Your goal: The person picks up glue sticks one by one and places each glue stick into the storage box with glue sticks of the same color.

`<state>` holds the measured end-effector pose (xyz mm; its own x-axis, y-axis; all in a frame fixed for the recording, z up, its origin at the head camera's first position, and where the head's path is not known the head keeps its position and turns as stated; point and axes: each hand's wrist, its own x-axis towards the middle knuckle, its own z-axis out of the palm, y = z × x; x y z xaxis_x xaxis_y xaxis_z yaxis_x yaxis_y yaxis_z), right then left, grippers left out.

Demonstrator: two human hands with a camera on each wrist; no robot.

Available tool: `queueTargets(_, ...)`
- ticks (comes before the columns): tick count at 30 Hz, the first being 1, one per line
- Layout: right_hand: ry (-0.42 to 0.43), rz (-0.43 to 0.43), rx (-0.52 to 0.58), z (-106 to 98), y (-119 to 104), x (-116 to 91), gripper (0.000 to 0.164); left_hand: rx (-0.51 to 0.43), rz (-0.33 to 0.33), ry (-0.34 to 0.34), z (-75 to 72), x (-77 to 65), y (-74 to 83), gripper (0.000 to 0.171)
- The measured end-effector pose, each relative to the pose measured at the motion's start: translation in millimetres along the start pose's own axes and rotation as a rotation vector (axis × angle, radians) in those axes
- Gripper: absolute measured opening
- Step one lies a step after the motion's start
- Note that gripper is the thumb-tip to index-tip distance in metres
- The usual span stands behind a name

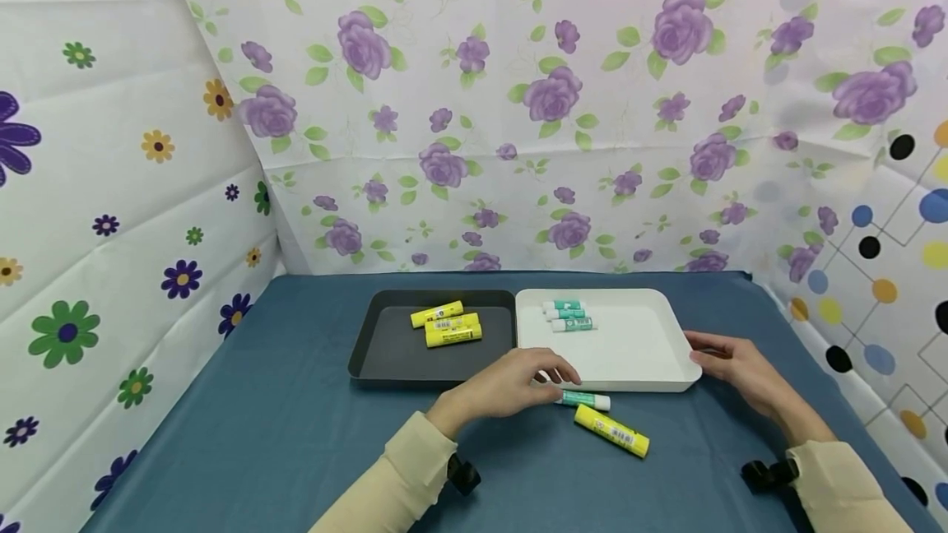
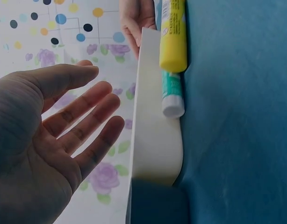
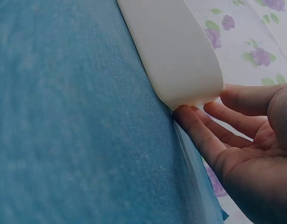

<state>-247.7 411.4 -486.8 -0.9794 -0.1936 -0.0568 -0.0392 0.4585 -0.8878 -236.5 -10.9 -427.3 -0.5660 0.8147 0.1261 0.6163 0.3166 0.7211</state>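
My left hand (image 1: 507, 385) hovers over the front edge of the white tray (image 1: 644, 340), fingers loosely bent and holding nothing. Just below it a green glue stick with a white cap (image 1: 592, 400) lies on the table, its left end hidden by the hand. A yellow glue stick (image 1: 611, 432) lies slanted in front of that one. At the white tray's right front corner, my right hand (image 1: 748, 373) touches the outer wall with its fingertips. In the right wrist view the thumb (image 3: 246, 99) meets the rim and the other fingers rest against the side.
A dark grey tray (image 1: 385, 356) adjoins the white one on the left, holding three yellow glue sticks (image 1: 453, 336). Three small green glue sticks (image 1: 573, 324) lie in the white tray. Blue cloth (image 1: 244, 434) covers the table, with patterned curtains (image 1: 444, 105) behind and beside it.
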Motion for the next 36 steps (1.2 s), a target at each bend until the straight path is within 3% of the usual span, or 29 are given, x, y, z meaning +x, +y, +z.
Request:
queueTargets(16,0.002,-0.008,-0.007,-0.7,0.3,-0.3,0.066,0.066,0.039,-0.082,33.8,16.1,5.3,0.033)
queueTargets(36,0.006,-0.023,-0.001,0.5,-0.4,-2.3,0.063,0.209,0.035,-0.132,52.2,19.8,4.6,0.034)
